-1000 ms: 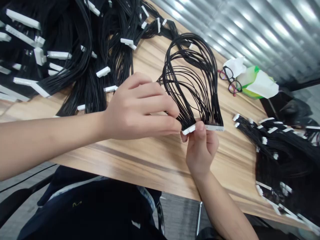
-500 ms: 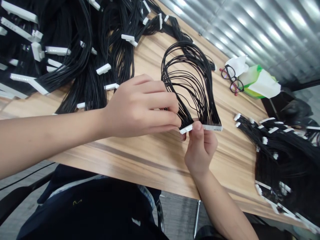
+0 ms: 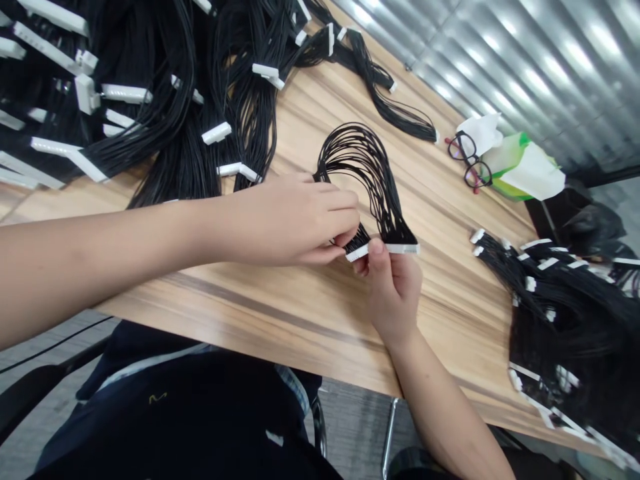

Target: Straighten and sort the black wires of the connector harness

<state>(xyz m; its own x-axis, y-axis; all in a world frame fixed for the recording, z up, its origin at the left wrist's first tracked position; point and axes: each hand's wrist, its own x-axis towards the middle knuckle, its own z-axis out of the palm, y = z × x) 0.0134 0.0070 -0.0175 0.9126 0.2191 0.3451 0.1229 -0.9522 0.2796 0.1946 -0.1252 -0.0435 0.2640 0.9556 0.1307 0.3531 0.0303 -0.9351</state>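
A looped bundle of black wires (image 3: 367, 170) ends in a long white connector (image 3: 383, 249) at the middle of the wooden table (image 3: 280, 280). My right hand (image 3: 395, 293) pinches that connector from below with thumb on top. My left hand (image 3: 295, 217) comes in from the left, fingers closed on the wires just above the connector's left end. The loop lies low over the tabletop.
A large heap of black wire harnesses with white connectors (image 3: 125, 93) covers the far left. Another heap (image 3: 565, 320) lies at the right edge. Glasses (image 3: 467, 163), a white tissue and a green packet (image 3: 520, 170) sit at the far right. A corrugated metal wall runs behind.
The wire loop has come down from standing tall to lying lower and smaller over the table. Both hands have kept their hold and shifted slightly left.
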